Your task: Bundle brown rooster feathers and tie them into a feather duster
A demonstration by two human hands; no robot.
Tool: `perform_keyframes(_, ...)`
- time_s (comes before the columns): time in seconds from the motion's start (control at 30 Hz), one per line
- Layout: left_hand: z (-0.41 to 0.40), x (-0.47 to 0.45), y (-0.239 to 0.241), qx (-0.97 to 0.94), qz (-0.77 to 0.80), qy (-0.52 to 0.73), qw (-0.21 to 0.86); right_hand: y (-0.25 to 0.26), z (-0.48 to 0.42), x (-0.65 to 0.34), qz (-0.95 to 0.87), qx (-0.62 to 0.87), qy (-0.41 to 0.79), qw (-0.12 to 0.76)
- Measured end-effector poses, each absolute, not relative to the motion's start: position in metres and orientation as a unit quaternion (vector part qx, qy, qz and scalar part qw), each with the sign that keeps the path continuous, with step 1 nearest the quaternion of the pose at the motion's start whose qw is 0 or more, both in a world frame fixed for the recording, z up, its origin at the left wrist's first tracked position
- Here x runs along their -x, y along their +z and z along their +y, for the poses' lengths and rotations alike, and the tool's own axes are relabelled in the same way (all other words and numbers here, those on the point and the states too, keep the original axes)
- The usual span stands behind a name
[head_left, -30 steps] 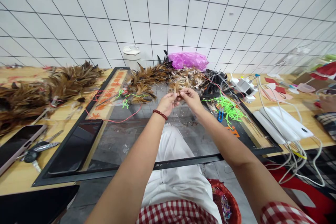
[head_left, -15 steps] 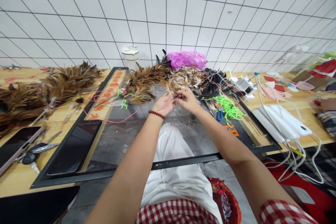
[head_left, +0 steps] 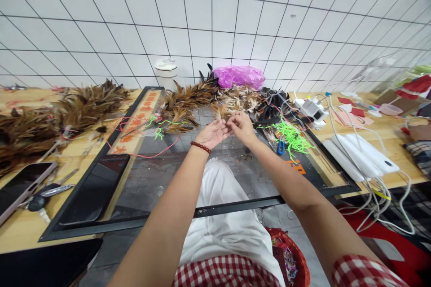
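My left hand point(head_left: 212, 133), a dark red bead bracelet point(head_left: 201, 146) on its wrist, is palm up with fingers bent together over the glass sheet. A small tuft of brown feathers point(head_left: 220, 110) sticks up at its fingertips and seems to be held there. My right hand point(head_left: 241, 126) meets it from the right, thumb and fingers pinched; what lies in the pinch is too small to make out. Just behind are a pile of pale and brown feathers point(head_left: 244, 97) and a brown feather garland point(head_left: 190, 98).
Left on the glass's black frame point(head_left: 235, 206) lies a phone point(head_left: 96, 188). Bright green strings point(head_left: 292, 136) and a blue thread clipper point(head_left: 281, 147) lie right. A white cup point(head_left: 166, 73) and pink plastic bag point(head_left: 239, 76) stand behind. Power banks point(head_left: 363, 157) with cables are far right.
The fingers of both hands have shifted slightly against each other, and the feather tuft at the fingertips looks a little different. Everything else stays put.
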State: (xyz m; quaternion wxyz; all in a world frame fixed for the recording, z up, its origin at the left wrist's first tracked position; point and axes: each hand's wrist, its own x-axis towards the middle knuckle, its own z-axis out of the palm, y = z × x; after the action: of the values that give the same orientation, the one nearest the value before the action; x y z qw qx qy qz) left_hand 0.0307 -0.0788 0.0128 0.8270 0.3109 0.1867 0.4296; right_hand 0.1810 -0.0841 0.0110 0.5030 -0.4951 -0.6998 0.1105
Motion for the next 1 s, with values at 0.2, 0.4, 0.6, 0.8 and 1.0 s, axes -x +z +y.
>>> perform_keyframes(0.2, -0.073, -0.032, 0.009, -0.298, 0.222, 0.496, 0.785, 0.024, -0.089, -0.186, -0.717, 0.460, 0.182, 0.490)
perform_keyframes(0.4, -0.070, -0.042, 0.008, -0.296, 0.318, 0.544, 0.718, 0.023, -0.087, -0.190, -0.763, 0.431, 0.204, 0.436)
perform_keyframes(0.6, -0.073, -0.043, 0.011, -0.299, 0.342, 0.537, 0.711, 0.019, -0.084, -0.193, -0.778, 0.468, 0.102, 0.406)
perform_keyframes(0.8, -0.071, -0.044, 0.010, -0.309, 0.369, 0.513, 0.710, 0.022, -0.083, -0.195, -0.810, 0.455, 0.010, 0.370)
perform_keyframes(1.0, -0.074, -0.044, 0.011, -0.353, 0.385, 0.461, 0.717, 0.021, -0.089, -0.195, -0.820, 0.468, -0.081, 0.320)
